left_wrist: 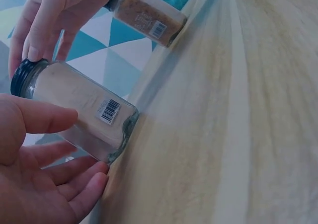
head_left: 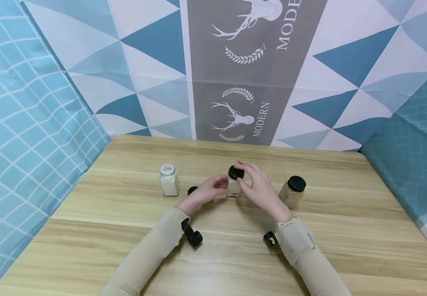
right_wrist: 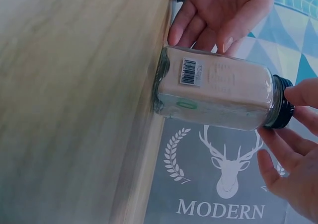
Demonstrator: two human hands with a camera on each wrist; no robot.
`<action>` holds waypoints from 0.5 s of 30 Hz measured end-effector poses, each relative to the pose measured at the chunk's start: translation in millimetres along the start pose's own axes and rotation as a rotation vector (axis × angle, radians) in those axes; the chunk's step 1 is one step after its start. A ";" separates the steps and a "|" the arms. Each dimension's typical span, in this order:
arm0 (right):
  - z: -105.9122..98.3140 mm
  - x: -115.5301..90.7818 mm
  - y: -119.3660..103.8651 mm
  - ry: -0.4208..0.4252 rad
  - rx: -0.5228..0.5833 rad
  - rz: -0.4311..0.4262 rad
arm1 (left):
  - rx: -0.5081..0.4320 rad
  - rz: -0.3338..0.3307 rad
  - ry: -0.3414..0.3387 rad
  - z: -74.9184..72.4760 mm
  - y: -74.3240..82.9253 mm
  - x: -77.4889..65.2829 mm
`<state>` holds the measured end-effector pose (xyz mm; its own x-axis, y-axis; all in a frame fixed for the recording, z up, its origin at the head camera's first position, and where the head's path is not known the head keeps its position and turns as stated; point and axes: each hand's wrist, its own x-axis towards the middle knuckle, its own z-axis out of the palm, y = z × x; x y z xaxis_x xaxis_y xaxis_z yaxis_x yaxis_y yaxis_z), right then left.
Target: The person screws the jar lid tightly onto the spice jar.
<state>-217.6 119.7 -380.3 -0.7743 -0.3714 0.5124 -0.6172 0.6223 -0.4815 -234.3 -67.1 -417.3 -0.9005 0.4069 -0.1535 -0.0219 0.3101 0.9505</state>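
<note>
A square glass jar (head_left: 233, 187) of pale beige powder with a black screw lid (right_wrist: 281, 102) stands upright on the wooden table. My right hand (head_left: 259, 187) pinches that lid between thumb and fingers, as the right wrist view shows. Close at the jar's left side is my left hand (head_left: 207, 191), fingers loosely bent and fingertips near its lower glass. A barcode label (left_wrist: 108, 111) shows on the jar's side. Just past my right hand stands a second black-lidded jar (head_left: 292, 192) with brownish contents.
An uncapped glass jar (head_left: 169, 181) of white powder stands on the left of the table (head_left: 213, 263). A round black lid (head_left: 192, 190) lies partly hidden behind my left hand. Patterned cloth (head_left: 154, 61) rises along the table's back edge.
</note>
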 end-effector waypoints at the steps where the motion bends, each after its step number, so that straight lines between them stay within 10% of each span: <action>1: -0.3 0.1 -0.7 -0.009 -0.004 0.003 | 0.002 0.005 -0.001 0.4 0.8 -0.3; 15: 1.8 1.8 -6.6 -0.105 -0.091 -0.034 | 0.134 0.014 0.109 -2.2 11.3 -16.9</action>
<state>-215.1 113.7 -377.5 -0.7663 -0.4608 0.4477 -0.6319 0.6663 -0.3958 -220.3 -72.3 -403.4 -0.9424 0.3183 -0.1031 0.0425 0.4196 0.9067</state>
